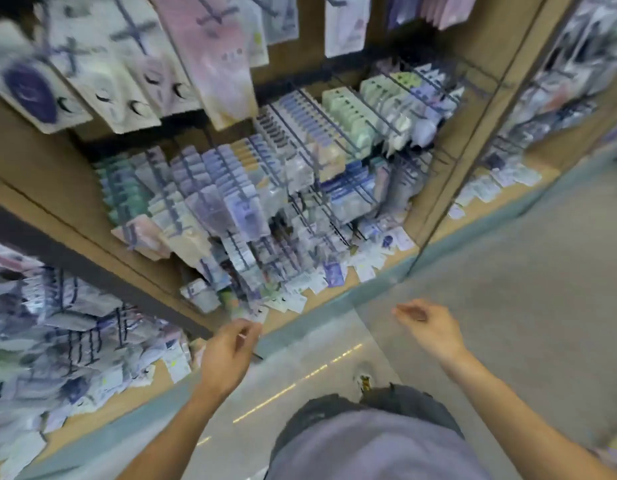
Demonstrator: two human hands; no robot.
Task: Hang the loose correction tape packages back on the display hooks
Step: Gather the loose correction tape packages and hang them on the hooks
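The view is blurred by motion. Loose packages (338,275) lie scattered along the wooden bottom ledge (386,268) of the display. Above them, rows of dark hooks (300,143) carry several hanging packages. My left hand (227,355) reaches down toward the ledge with fingers loosely curled, next to a pale package (256,315) at its fingertips; whether it touches the package I cannot tell. My right hand (431,325) hovers over the floor to the right, fingers relaxed, holding nothing.
A wooden upright (449,174) splits the display into bays. More loose packs (497,188) lie on the right bay's ledge, and a heap of packs (75,341) fills the left bay. Grey floor (507,306) spreads at right. My shoe (364,381) shows below.
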